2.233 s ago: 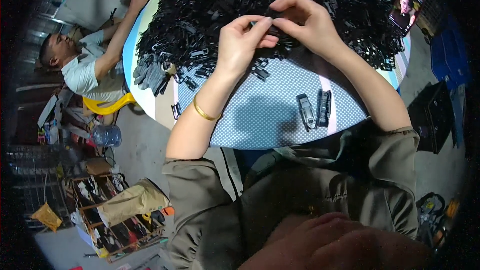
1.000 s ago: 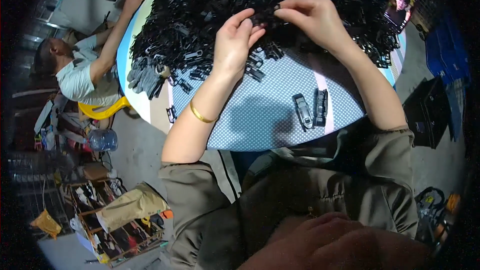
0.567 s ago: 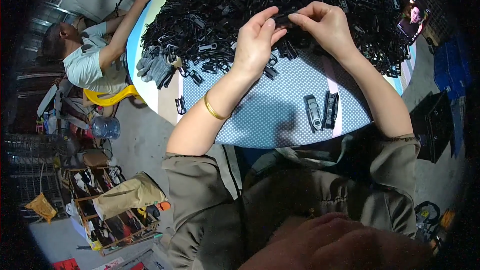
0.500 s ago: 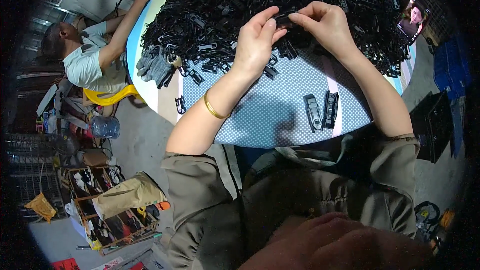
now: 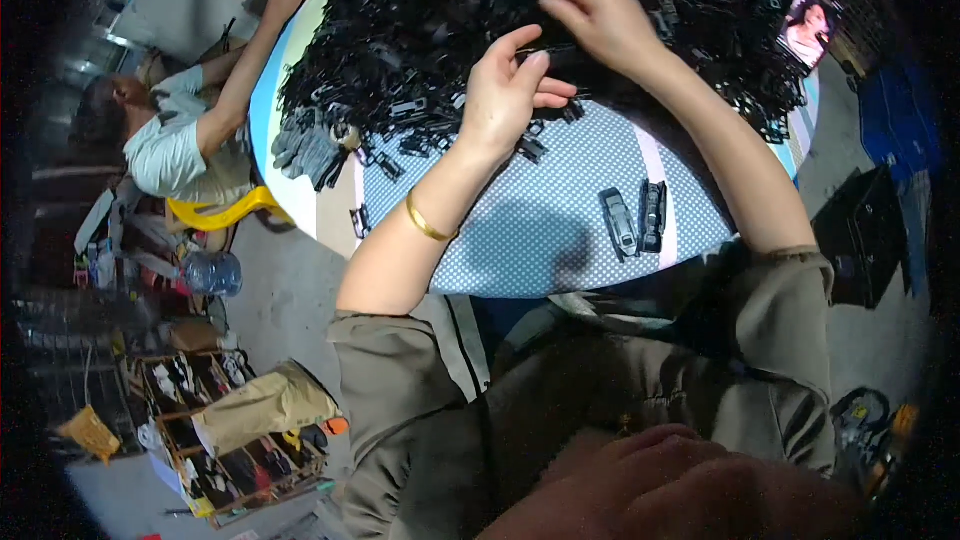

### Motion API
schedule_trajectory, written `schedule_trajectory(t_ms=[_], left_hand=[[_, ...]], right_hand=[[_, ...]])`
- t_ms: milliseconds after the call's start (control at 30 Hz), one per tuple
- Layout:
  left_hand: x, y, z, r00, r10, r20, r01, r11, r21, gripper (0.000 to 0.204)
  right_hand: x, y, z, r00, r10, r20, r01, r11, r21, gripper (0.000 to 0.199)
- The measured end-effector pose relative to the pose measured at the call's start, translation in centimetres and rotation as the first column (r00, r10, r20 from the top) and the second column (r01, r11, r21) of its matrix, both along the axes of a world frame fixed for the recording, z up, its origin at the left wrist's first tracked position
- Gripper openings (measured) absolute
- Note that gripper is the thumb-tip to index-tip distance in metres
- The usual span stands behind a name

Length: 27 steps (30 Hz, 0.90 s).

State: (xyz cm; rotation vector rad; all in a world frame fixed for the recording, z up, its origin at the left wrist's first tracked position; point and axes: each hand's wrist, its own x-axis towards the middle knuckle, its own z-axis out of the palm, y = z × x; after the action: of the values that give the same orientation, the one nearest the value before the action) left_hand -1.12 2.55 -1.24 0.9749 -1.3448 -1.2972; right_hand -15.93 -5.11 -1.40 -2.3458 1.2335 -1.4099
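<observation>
A big heap of small black plastic parts (image 5: 420,50) covers the far side of the table. My left hand (image 5: 500,95) is at the heap's near edge, its thumb and fingers apart, and I make out nothing in it. Farther off and to the right, my right hand (image 5: 605,25) is over the heap, thumb and forefinger apart at the dark parts; no held part shows. Nearer to me on the cloth lie two longer pieces side by side, a grey-and-black car-shaped part (image 5: 619,225) and a black slotted part (image 5: 653,217).
The table (image 5: 510,230) has a dotted blue-white cover and a rounded near edge. Grey gloves (image 5: 305,145) lie by the heap's left side. A lit screen (image 5: 808,28) stands at the right. A person (image 5: 190,130) sits at the left beside a yellow chair (image 5: 230,212).
Both hands were together on a black part; now they are apart. My right hand has moved up and left over the heap, and the black part no longer shows between them.
</observation>
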Motion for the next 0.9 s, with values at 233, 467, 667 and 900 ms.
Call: schedule_trajectory(t_ms=[233,467,667,900], left_hand=[[0.1,-0.1,0.0,0.999,0.024,0.025,-0.025,0.998,0.063,0.037],[0.9,-0.4,0.2,0.993,0.103,-0.063,-0.097,0.991,0.097,0.035],[1.0,-0.5,0.5,0.972,0.161,-0.174,-0.159,0.987,0.027,0.034],[0.4,-0.2,0.3,0.984,0.111,-0.142,-0.118,0.992,-0.035,0.034]], right_hand=[[0.8,-0.5,-0.6,0.958,-0.148,-0.246,0.136,0.989,-0.066,0.025],[-1.8,-0.8,0.7,0.964,-0.154,-0.214,0.073,0.936,-0.345,0.025],[-2.7,1.4,2.0,0.99,0.132,-0.044,-0.133,0.991,-0.014,0.017],[-2.3,3.3,2.2,0.949,0.316,-0.024,-0.301,0.922,0.244,0.022]])
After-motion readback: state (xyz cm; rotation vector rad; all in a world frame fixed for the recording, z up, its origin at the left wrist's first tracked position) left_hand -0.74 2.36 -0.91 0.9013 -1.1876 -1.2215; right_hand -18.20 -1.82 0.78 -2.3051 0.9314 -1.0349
